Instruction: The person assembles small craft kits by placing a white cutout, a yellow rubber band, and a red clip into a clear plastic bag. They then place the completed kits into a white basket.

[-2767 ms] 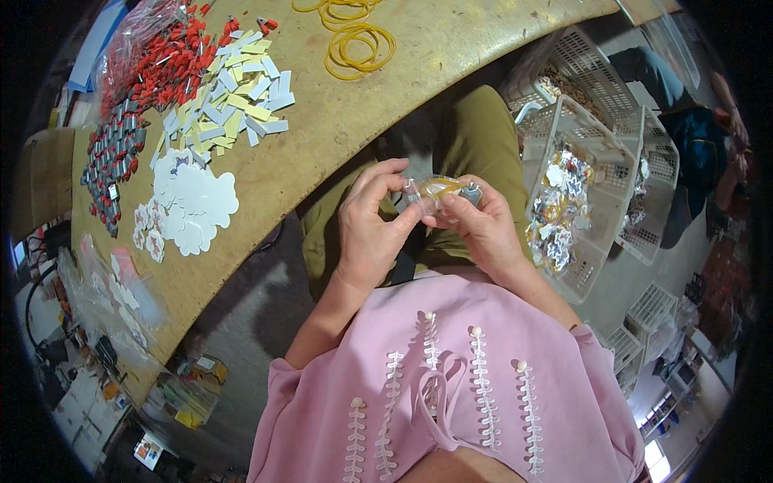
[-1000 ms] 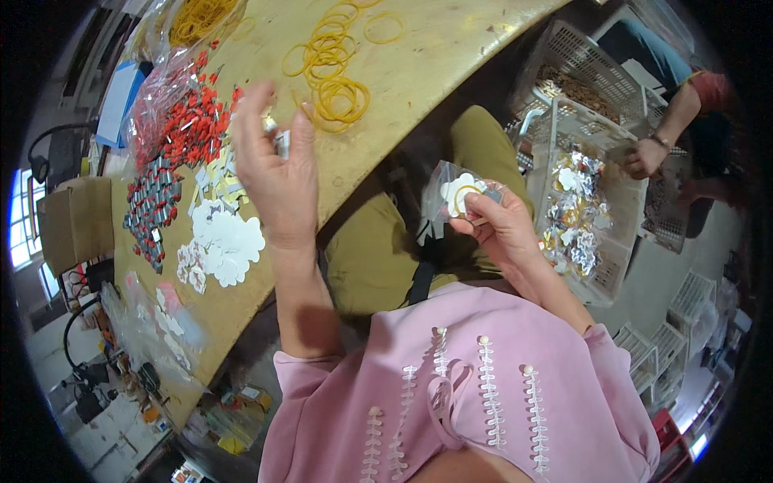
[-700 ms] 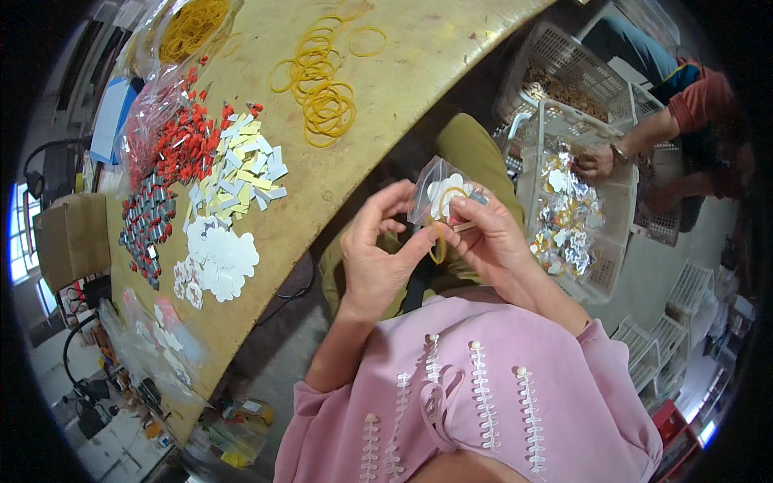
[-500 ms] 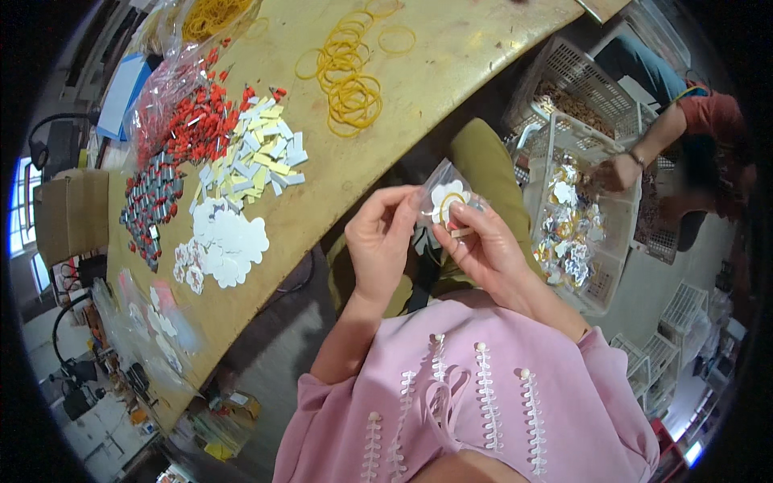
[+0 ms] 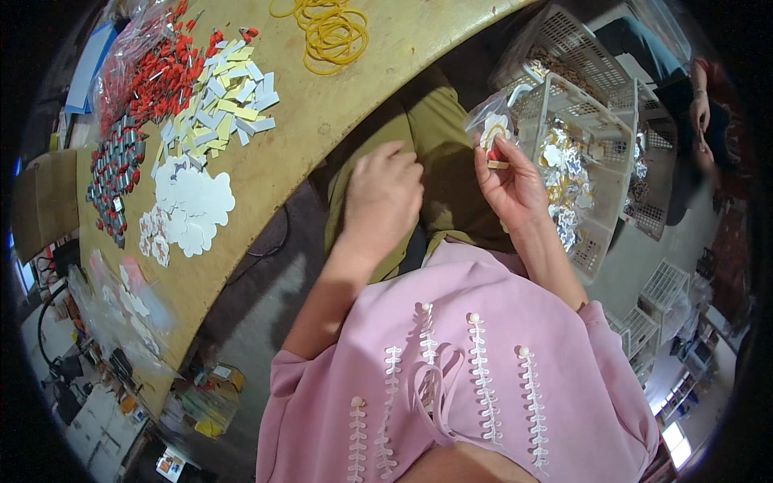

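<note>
Pink top point(image 5: 483, 354) with rows of white trim. Olive-green trousers point(image 5: 435, 153). Ochre-yellow tabletop point(image 5: 322, 121). Yellow rubber bands point(image 5: 330, 32). Red pieces point(image 5: 161, 76) in a heap. White and pale-yellow tags point(image 5: 229, 97), white flower-shaped cards point(image 5: 193, 205). White plastic basket point(image 5: 612, 129) (silver and gold foil bits inside). Clear small bag point(image 5: 491, 121) showing white and yellow.

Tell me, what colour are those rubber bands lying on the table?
The rubber bands are yellow, piled on the tan table, clearest at the top of the head view.

The yellowish table point(image 5: 322, 129) carries yellow rubber bands point(image 5: 328, 32) far off, red pieces point(image 5: 161, 76), pale tags point(image 5: 229, 92), and white cut-outs point(image 5: 193, 205) at left.
</note>
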Demonstrator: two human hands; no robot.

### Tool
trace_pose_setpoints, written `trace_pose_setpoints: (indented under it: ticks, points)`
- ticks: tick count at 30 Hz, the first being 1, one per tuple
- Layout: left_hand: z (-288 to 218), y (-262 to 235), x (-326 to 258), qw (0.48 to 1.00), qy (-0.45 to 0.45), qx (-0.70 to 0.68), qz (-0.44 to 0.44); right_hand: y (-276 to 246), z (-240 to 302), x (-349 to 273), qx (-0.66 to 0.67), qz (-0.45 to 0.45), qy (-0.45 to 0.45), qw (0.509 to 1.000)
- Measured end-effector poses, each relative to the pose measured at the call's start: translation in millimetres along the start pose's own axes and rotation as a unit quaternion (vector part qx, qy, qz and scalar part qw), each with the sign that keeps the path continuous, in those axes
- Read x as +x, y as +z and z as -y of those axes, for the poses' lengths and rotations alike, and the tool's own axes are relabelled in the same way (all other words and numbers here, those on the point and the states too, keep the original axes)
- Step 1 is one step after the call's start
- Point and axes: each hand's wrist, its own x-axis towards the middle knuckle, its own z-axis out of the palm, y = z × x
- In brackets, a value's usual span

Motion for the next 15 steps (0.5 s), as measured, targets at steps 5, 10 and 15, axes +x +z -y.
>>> trace_pose_setpoints:
  ticks: [5,10,15]
  points:
    - [-29.7,55.3,17.0,0.782,0.135,0.447,0.413,3.6,-14.1,-6.0,-0.023,-0.003,0.029,0.999]
    - [-32.6,73.6,46.2,0.794,0.139,0.356,0.474,-7.4,-10.5,-6.0,-0.025,-0.015,0.004,1.000]
    - [-21.5,77.8,31.6,0.778,0.026,0.164,0.605,-2.7,-6.7,-15.6,-0.026,-0.015,0.022,0.999]
